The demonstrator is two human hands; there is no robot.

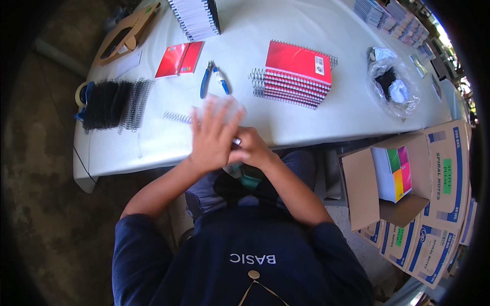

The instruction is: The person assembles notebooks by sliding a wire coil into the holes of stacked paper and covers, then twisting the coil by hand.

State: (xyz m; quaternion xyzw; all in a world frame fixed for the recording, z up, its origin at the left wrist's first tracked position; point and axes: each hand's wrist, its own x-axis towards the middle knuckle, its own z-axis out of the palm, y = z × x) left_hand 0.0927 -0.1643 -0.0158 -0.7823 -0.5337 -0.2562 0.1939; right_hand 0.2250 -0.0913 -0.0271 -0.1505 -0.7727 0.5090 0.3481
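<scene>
My left hand is raised over the table's near edge, its fingers spread and slightly blurred. Close against its palm side is my right hand, fingers curled; a small pale, shiny bit shows there, too little to name. A loose wire spiral coil lies on the table beside my left fingertips. Just beyond, blue-handled pliers rest with handles apart. A stack of red spiral notebooks stands farther right, with coils sticking out at its sides. Two narrow red covers or notebooks lie side by side at the left.
Black spiral coils are heaped at the left near a tape roll. A tall notebook stack stands at the back. On the right are a plastic bag and an open carton holding colourful notebooks. More notebooks fill the far right.
</scene>
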